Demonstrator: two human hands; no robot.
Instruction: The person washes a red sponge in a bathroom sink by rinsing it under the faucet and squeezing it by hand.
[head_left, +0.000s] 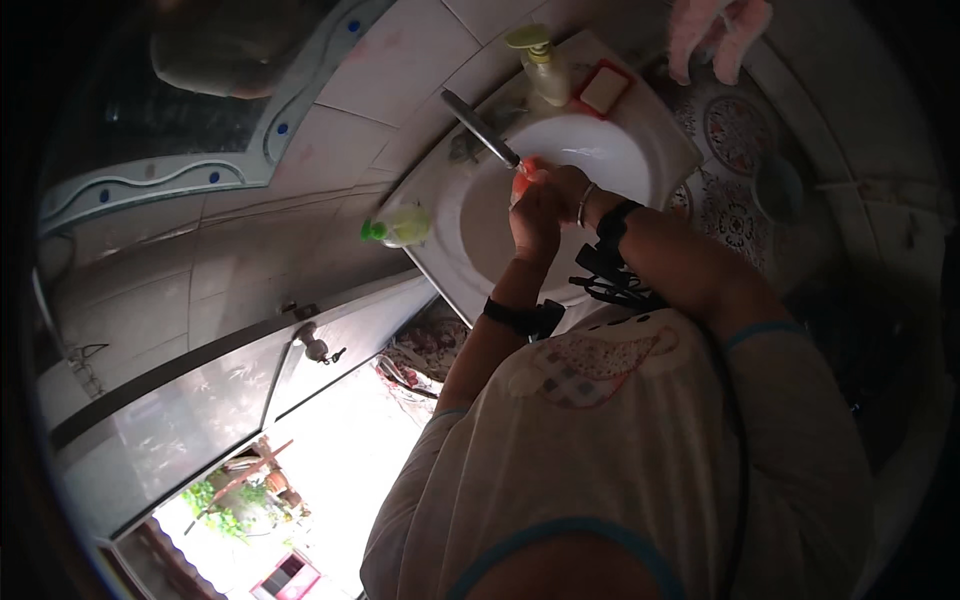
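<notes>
My left hand (537, 221) and my right hand (564, 189) are close together over the white washbasin (480, 251), below the mouth of a metal faucet (484, 129). Between them they hold a wet-looking orange-red object (529, 166); its kind is unclear, since my fingers cover part of it. What looks like water runs from the spout onto it. A black strap is round each of my wrists, and a light bangle is on the right one.
A pump bottle (549, 73) and a bar of soap (604, 90) in a red dish stand on the basin's rim. Another pump bottle (405, 226), green-topped, is at the left corner. A door with a knob (312, 345) is at left, a framed mirror (202, 127) upper left, pink cloth (690, 34) upper right.
</notes>
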